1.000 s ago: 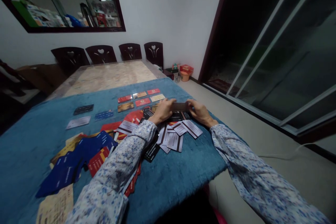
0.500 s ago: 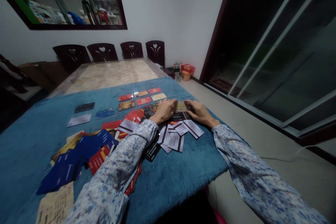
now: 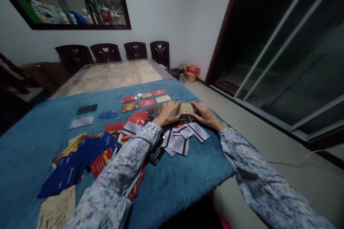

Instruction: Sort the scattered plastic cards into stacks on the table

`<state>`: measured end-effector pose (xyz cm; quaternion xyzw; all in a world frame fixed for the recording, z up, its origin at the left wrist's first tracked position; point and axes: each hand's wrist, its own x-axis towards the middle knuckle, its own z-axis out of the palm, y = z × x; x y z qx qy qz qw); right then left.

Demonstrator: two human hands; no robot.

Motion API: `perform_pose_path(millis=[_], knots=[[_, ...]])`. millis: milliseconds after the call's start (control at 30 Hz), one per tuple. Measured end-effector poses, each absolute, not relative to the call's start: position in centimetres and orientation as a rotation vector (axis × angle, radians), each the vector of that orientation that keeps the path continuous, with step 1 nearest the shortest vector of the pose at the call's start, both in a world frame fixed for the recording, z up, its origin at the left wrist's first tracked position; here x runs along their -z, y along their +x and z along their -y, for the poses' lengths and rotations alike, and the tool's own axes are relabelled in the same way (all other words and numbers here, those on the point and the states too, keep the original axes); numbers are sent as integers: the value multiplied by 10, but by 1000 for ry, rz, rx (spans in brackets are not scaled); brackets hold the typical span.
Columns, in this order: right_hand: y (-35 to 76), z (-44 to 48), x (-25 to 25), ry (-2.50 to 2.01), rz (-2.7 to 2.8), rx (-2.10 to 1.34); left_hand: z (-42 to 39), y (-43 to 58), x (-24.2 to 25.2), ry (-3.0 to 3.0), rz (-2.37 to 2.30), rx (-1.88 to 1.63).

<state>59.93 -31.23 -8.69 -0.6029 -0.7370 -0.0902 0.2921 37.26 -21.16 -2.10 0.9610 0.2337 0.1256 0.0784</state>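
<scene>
Between my two hands is a pale yellow card, gripped at its left end by my left hand and at its right end by my right hand. Both hands have their fingers closed at its edges. Just below lie black cards and several white cards with dark stripes. Red cards spread out left of my left hand. Beyond the hands, red and gold cards lie apart in two rows, among them a cream card.
Blue cards and a beige paper-like card lie at the left front of the blue cloth. A black card and a white card lie apart. Chairs stand behind the table; its right edge is near my right forearm.
The card between my hands has tilted slightly and its face looks lighter. My right hand has shifted a little to the right. The loose cards lie as before.
</scene>
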Motion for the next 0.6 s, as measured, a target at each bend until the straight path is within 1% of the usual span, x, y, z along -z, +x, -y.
perform_pose_path(millis=[600], knots=[[594,317,74,-1633,1945,91,205,366,17,2936,-638,-308]])
